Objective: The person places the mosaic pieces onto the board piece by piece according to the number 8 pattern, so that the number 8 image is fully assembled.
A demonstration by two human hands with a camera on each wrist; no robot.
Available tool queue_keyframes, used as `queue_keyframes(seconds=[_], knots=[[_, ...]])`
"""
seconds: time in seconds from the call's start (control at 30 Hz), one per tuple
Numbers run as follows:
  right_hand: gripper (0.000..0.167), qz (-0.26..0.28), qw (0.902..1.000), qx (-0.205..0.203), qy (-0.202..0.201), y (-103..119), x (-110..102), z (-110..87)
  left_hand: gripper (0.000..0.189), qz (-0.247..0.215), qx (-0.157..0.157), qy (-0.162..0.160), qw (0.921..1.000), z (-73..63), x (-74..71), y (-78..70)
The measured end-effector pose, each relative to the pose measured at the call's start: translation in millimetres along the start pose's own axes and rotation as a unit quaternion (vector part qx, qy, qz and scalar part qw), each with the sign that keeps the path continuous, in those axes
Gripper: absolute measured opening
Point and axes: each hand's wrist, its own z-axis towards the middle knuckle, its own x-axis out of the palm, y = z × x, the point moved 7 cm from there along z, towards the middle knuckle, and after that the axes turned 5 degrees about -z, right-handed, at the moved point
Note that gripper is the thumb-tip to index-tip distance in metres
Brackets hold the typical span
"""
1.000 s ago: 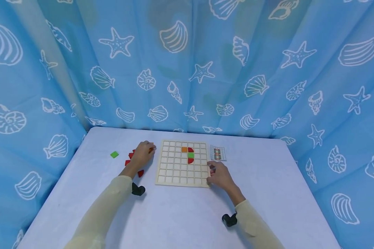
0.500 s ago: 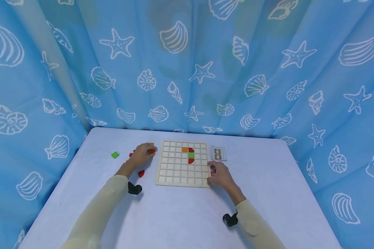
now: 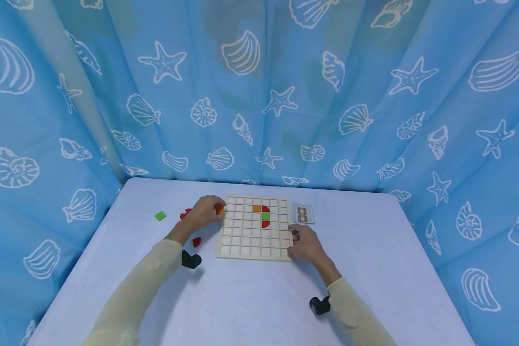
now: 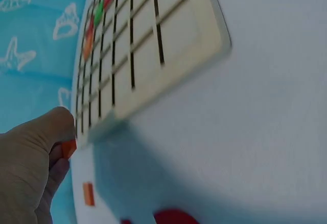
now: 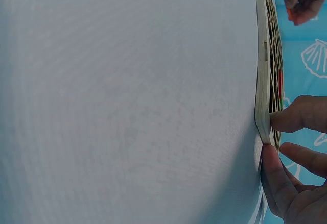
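My left hand point(image 3: 206, 211) pinches an orange square tile point(image 4: 68, 148) between thumb and fingers, just off the left edge of a pale wooden grid board point(image 3: 242, 236). On the board lie an orange tile point(image 3: 257, 208), a green tile point(image 3: 265, 216) and two red rounded tiles, one of them the lower red tile point(image 3: 265, 224). With thumb and fingers, my right hand point(image 3: 306, 244) holds the board by its near right corner, as the right wrist view shows. Another orange tile point(image 4: 88, 194) rests on the table below my left hand; the head view hides it.
Left of the board, several red tiles point(image 3: 184, 214) lie partly behind my left hand. A single red tile point(image 3: 196, 241) sits nearer, a green tile point(image 3: 160, 216) farther left. A pattern card point(image 3: 303, 213) lies right of the board. A blue shell-print curtain point(image 3: 259, 96) surrounds the white table.
My left hand has shifted slightly right to the board's edge, carrying the orange tile away from the pile. My right hand stays at the board's right side.
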Motion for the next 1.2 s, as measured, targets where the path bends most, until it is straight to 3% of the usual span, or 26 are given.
queue_keyframes(seconds=[0.23,0.4,0.53,0.7,0.93,1.2], knots=[[0.072,0.009,1.0000,-0.001,-0.001,-1.9,-0.9,1.0,0.037,0.016,0.077,0.028,0.9965,3.5,26.3,-50.3],[0.072,0.008,1.0000,-0.003,-0.004,-2.1,0.2,0.9,0.037,0.024,0.115,0.044,0.9921,4.4,55.1,-66.6],[0.073,0.009,0.9999,-0.002,-0.005,-1.5,0.9,0.2,0.037,0.026,0.135,0.050,0.9892,4.5,69.6,-72.9],[0.072,0.010,0.9999,-0.001,-0.004,0.1,1.4,0.5,0.036,0.028,0.137,0.049,0.9890,6.2,77.0,-77.6],[0.073,0.007,1.0000,-0.003,-0.001,0.8,1.2,0.5,0.037,0.027,0.112,0.035,0.9927,10.7,79.8,-75.6],[0.072,0.009,0.9999,-0.004,-0.004,-0.8,0.3,0.4,0.037,-0.025,0.096,0.030,0.9946,11.0,81.3,-72.8]])
